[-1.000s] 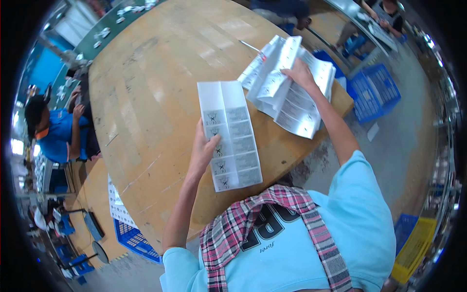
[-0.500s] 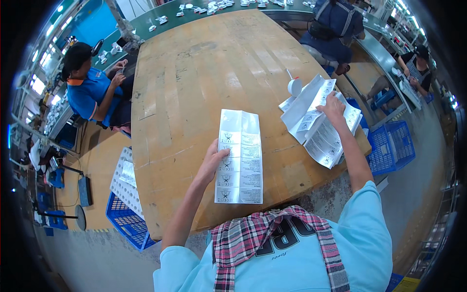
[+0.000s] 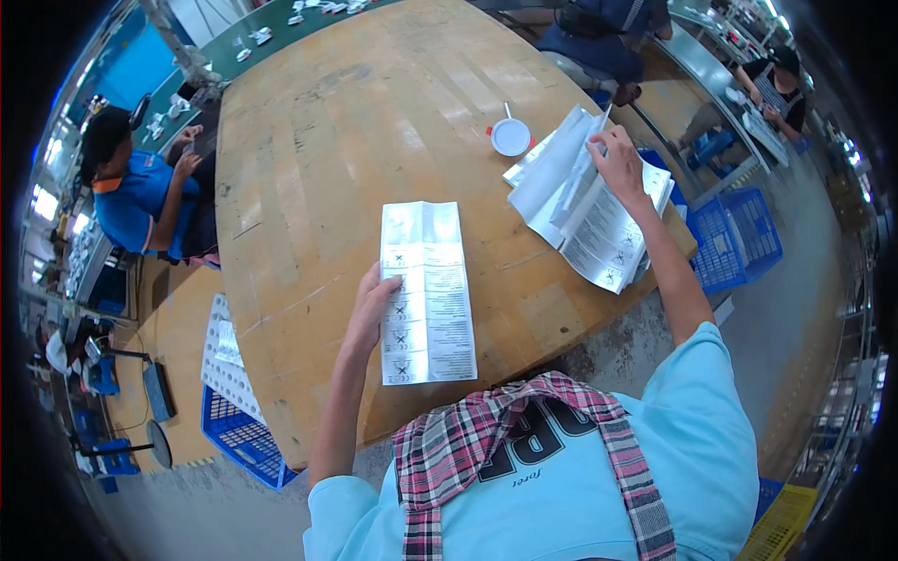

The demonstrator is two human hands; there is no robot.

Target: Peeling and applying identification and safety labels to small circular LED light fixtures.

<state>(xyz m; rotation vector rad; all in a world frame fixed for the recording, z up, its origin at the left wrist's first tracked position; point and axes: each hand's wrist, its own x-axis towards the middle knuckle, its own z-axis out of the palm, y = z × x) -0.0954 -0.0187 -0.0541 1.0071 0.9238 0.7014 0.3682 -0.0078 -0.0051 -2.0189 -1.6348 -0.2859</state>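
Folded leaflet point(image 3: 426, 293) flat on wooden table point(image 3: 318, 168), near its front edge.

Pinned at its left edge by left hand point(image 3: 371, 304), fingers flat; right hand point(image 3: 619, 161) pinching a sheet from the leaflet stack point(image 3: 589, 210), white lid point(image 3: 511, 137) close by.

From my feed I saw a broad wooden table point(image 3: 374, 159) with a small round white lid point(image 3: 511, 137) lying on it. To the left sat a co-worker in a blue shirt point(image 3: 140, 201), head bent over their own work. A green bench point(image 3: 271, 42) beyond held small white pieces. Blue plastic crates stood on the floor: one at lower left point(image 3: 238, 435) beside a white perforated tray point(image 3: 220, 360), another at right point(image 3: 730, 238). Further people sat at the far right point(image 3: 772, 79).
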